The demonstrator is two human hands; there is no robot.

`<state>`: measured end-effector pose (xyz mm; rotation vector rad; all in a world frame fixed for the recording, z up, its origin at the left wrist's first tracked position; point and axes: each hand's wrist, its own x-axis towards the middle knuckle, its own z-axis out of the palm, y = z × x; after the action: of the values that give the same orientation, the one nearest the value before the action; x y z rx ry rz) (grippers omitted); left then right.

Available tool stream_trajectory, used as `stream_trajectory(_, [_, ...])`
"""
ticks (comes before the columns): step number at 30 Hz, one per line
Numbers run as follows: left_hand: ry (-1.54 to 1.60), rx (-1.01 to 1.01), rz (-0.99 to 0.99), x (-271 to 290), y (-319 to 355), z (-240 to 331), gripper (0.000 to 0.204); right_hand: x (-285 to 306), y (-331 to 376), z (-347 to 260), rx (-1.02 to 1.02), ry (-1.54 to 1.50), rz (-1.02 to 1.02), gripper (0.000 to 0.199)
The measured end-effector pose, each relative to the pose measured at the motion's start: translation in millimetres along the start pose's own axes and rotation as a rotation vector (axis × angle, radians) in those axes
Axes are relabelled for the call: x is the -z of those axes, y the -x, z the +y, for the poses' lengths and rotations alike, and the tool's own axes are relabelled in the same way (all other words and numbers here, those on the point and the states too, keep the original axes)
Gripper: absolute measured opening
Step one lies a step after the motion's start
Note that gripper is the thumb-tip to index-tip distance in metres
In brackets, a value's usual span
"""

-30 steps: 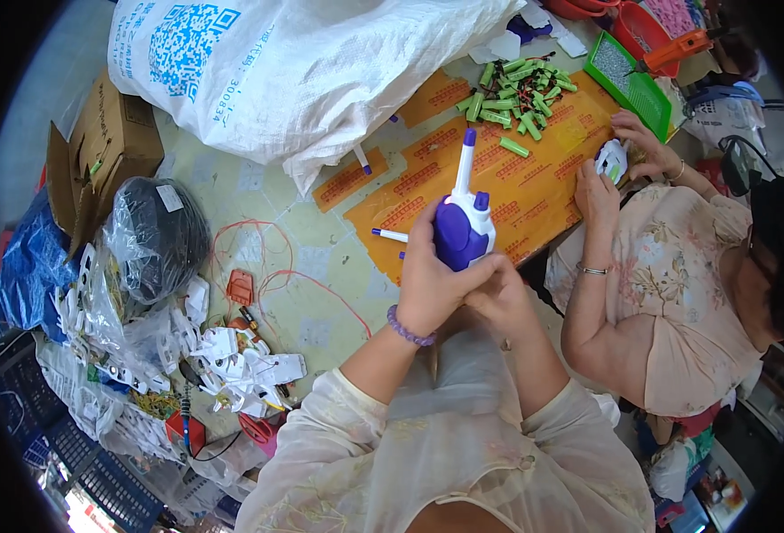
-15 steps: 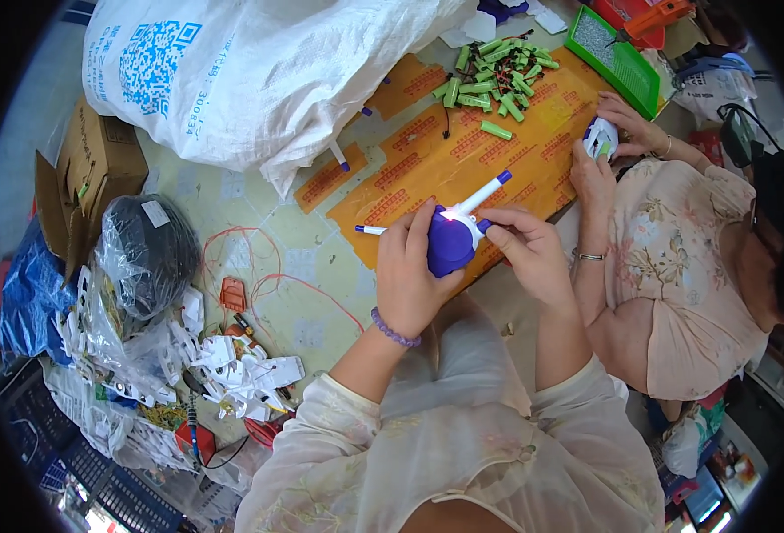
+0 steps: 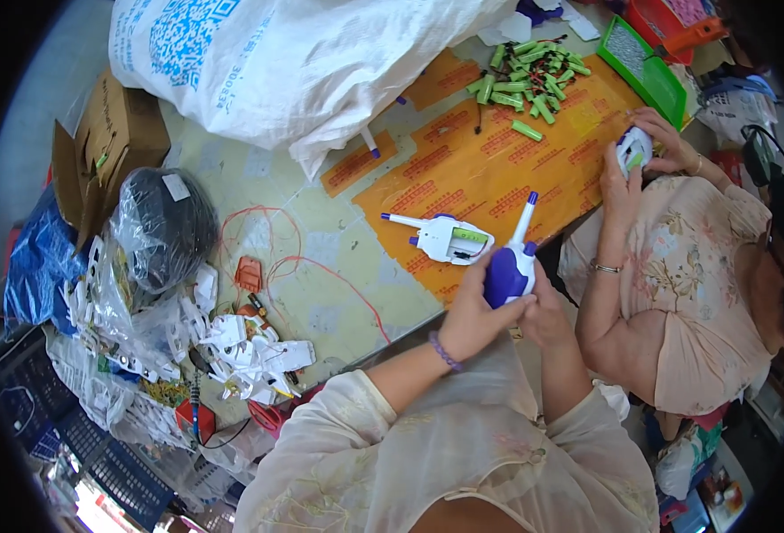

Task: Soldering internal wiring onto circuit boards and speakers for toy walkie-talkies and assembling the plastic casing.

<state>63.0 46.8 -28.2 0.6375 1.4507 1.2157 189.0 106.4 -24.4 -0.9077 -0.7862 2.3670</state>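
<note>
Both hands hold a white-and-purple handheld device point(image 3: 509, 274) with a long slim white neck and a purple tip pointing away from me. My left hand point(image 3: 473, 311) is closed round its left side, thumb across the lower end. My right hand point(image 3: 547, 311) grips its right side below a small purple button; some of those fingers are hidden. On the orange printed sheet just beyond my left hand, a second white device point(image 3: 436, 238) lies with its back cavity exposed. Inside that cavity sits a green battery cell point(image 3: 469, 234).
At the right, a co-worker's hands point(image 3: 632, 160) hold a similar white device. Several green cells point(image 3: 525, 80) are heaped at the far side, near a green tray point(image 3: 645, 71). A large white sack point(image 3: 294, 80) covers the far left. White casings point(image 3: 250, 355) and red wire point(image 3: 321, 258) lie left.
The device in my hands has come nearer and right, its neck more upright, and its bright light no longer shows. My right hand has moved from the button to its lower side. The view has shifted.
</note>
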Motion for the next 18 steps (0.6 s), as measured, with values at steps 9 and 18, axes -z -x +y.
stream_trajectory(9, [-0.281, -0.275, 0.038, 21.4, 0.1, -13.1, 0.044, 2.0, -8.5, -6.3, 0.011, 0.108, -0.030, 0.090])
stream_trajectory(18, [-0.859, -0.593, 0.172, 78.5, -40.7, 17.6, 0.044, 29.8, -50.3, -17.9, 0.001, -0.276, -0.018, 0.071])
